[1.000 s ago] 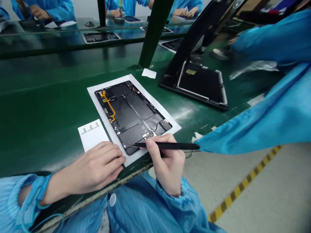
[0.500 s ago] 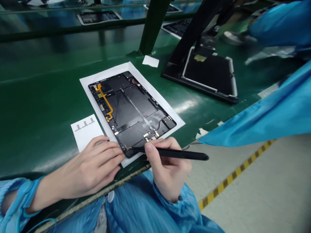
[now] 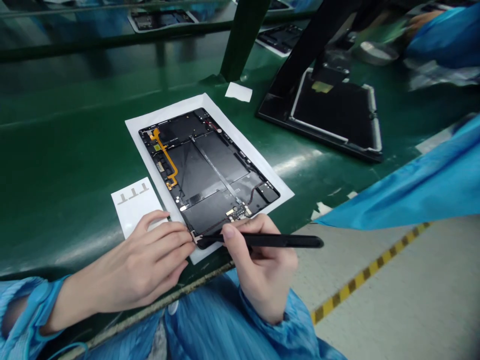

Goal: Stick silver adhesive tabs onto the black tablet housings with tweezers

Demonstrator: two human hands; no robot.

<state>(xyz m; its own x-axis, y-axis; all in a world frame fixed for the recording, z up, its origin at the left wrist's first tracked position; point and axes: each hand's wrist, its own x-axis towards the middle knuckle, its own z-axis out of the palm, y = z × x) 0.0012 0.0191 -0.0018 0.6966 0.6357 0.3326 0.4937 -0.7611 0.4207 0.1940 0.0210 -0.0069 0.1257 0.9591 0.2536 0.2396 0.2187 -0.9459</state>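
My right hand (image 3: 262, 265) is shut on black tweezers (image 3: 270, 241), whose tip reaches the near corner of an opened black tablet (image 3: 210, 170). A small pale piece shows at that corner, and I cannot tell what it is. My left hand (image 3: 150, 250) lies with its fingertips at the tablet's near edge, holding nothing. An orange flex cable (image 3: 165, 155) runs along the tablet's far left side. The tablet lies on a white paper sheet (image 3: 262, 166). Beside my left fingers is a white card (image 3: 135, 205) with several small grey T-shaped strips.
A black panel in an angled stand (image 3: 326, 110) sits to the right, with a white paper slip (image 3: 238, 92) near a dark green post (image 3: 243, 40). Other tablets lie beyond it on the green bench (image 3: 67, 150). A blue sleeve (image 3: 412, 185) crosses the right side above yellow-black floor tape (image 3: 367, 275).
The tweezer tip has shifted along the tablet's near edge to its corner. The blue sleeve at upper right has drawn back toward the frame edge, and the view has tipped lower.
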